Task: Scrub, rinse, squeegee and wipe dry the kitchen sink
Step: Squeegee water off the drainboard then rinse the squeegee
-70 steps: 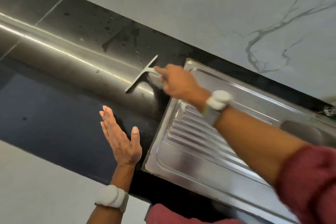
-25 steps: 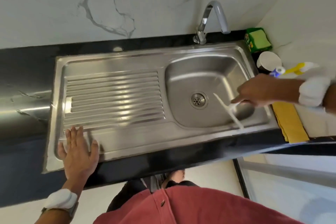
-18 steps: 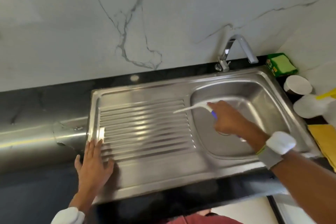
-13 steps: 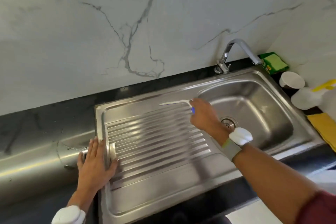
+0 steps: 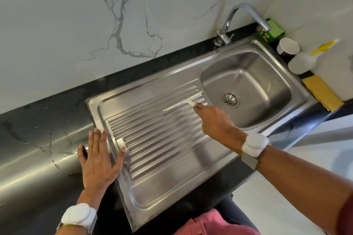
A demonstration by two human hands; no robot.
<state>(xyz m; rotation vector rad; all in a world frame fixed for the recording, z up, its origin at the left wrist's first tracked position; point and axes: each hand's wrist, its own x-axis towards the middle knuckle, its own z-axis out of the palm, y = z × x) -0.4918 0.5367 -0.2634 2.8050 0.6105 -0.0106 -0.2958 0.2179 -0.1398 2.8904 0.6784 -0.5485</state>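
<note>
The shiny steel kitchen sink (image 5: 158, 189) is lying across the middle of the frame, sunk into the black stone desk (image 5: 38, 118), with its ribbed draining side at the left and its deep bowl at the upper right. The left hand (image 5: 97, 160) is resting flat with straight fingers on the sink's left rim, holding nothing. The right hand (image 5: 214, 120) is curling around the handle of the thin white squeegee (image 5: 181, 104). Its long blade is lying across the ribs, just left of the bowl, looking blurry. I think the next pull should be sweeping water toward the bowl.
</note>
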